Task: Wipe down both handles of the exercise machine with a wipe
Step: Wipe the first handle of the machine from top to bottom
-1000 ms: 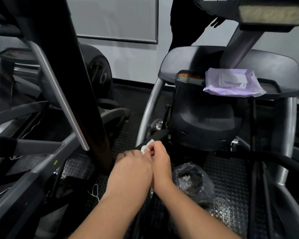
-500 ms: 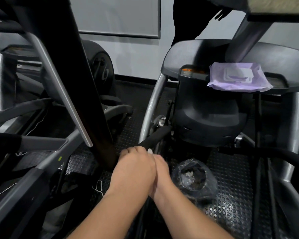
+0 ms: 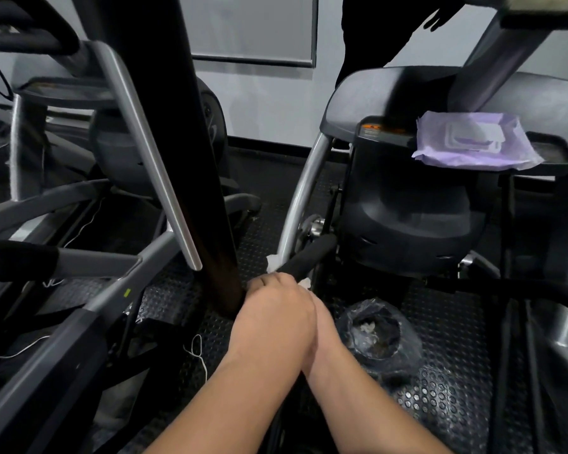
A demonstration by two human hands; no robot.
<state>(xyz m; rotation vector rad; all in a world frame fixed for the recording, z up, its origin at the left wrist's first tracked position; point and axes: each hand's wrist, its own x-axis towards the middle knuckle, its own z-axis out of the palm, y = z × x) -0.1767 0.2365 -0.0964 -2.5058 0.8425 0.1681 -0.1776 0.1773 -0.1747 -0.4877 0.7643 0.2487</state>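
A black foam handle (image 3: 313, 252) of the exercise machine slants up from the lower middle towards the machine's black housing. My left hand (image 3: 273, 309) curls over the handle's near part with a white wipe (image 3: 272, 262) under it. Bits of the wipe poke out on both sides of the fingers. My right hand (image 3: 323, 321) lies pressed against the left one and partly beneath it, holding the wipe on the handle; its fingers are mostly hidden. A second black handle (image 3: 538, 290) curves along the right side.
A purple pack of wipes (image 3: 473, 144) lies on the machine's grey shelf (image 3: 358, 93). A dark plastic bag (image 3: 377, 332) with crumpled wipes sits on the studded rubber floor. A black post (image 3: 194, 142) and another machine's bars stand close on the left. A person in black stands behind.
Both hands have slid along the handle with the wipe, first back towards me, then slightly forward. My left hand now covers the right hand's fingers, and the wipe shows at the left hand's fingertips.
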